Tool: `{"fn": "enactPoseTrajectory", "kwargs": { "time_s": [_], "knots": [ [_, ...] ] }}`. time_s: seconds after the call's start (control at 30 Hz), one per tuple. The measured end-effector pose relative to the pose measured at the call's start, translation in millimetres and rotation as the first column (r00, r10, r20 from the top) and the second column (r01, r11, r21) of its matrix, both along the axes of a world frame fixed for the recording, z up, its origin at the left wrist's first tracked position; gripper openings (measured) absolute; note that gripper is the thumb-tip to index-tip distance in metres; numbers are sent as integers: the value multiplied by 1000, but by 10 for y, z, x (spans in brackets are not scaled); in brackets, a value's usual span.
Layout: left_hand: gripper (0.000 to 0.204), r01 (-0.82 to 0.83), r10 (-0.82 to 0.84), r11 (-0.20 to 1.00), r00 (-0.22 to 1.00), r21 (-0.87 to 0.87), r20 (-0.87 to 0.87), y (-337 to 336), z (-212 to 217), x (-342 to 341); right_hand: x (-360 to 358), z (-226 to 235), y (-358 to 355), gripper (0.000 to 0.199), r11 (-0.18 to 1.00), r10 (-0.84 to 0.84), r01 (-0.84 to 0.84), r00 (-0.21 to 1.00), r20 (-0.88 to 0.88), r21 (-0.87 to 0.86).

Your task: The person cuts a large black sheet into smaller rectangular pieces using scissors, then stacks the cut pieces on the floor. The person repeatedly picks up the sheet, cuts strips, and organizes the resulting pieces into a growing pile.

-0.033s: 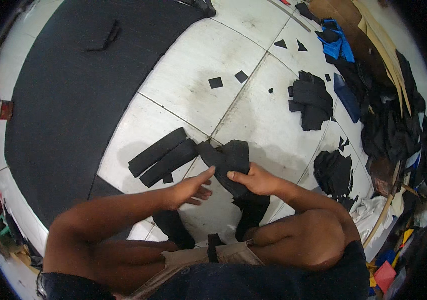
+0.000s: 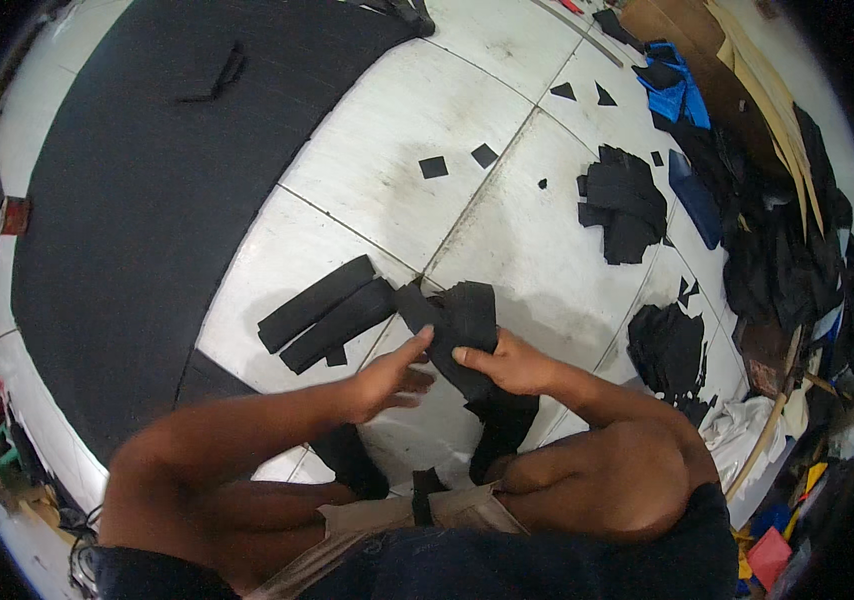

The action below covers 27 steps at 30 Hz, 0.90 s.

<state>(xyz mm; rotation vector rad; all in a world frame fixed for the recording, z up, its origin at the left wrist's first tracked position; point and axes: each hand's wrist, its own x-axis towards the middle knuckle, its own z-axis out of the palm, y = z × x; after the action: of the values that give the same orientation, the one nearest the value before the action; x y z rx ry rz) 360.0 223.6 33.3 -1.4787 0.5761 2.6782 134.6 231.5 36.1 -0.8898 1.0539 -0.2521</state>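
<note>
My right hand (image 2: 519, 362) grips a bundle of black fabric strips (image 2: 469, 318) in front of me, its thumb lying across the top and its fingers hidden underneath. The strips cross and fan out at their far end. My left hand (image 2: 387, 383) is open at their left edge, thumb stretched to the fabric and the other fingers apart, slightly bent, with nothing in them. Farther left, two stacks of black strips (image 2: 339, 325) lie side by side on the white tiles, close to the held bundle. A small black scrap (image 2: 336, 356) sits at their near edge.
A large black fabric sheet (image 2: 157, 200) covers the floor at left. On the right lie a crossed pile of black pieces (image 2: 624, 205) and a black fabric heap (image 2: 665, 345). Small square scraps (image 2: 434, 167) dot the tiles. Blue cloth (image 2: 675, 88) and clutter line the right side.
My left forearm and elbow have shifted slightly right, and the left thumb has come a touch closer onto the strips. My right hand keeps its grip.
</note>
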Motion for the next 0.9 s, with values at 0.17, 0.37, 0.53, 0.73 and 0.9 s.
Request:
{"fn": "enactPoseTrajectory", "kwargs": {
  "time_s": [0.17, 0.37, 0.53, 0.73, 0.9],
  "knots": [
    [53, -664, 664, 747, 744, 20, -80, 448, -446, -546, -13, -58, 160, 32, 996, 91, -91, 994, -57, 12],
    [36, -788, 792, 609, 610, -91, 22, 510, -389, -916, -282, -431, 458, 32, 994, -61, 60, 998, -17, -91],
    [31, -771, 764, 636, 626, 27, -156, 594, -424, -771, -451, -485, 414, 31, 977, -214, 212, 971, 104, 28],
    [23, -753, 754, 655, 657, -58, -3, 712, -540, -785, -642, -374, 263, 26, 941, -329, 297, 917, 225, 163],
    [31, -540, 573, 802, 816, -253, 73, 754, -649, -614, -808, -382, -7, 27, 959, -205, 157, 960, 193, 238]
  ]
}}
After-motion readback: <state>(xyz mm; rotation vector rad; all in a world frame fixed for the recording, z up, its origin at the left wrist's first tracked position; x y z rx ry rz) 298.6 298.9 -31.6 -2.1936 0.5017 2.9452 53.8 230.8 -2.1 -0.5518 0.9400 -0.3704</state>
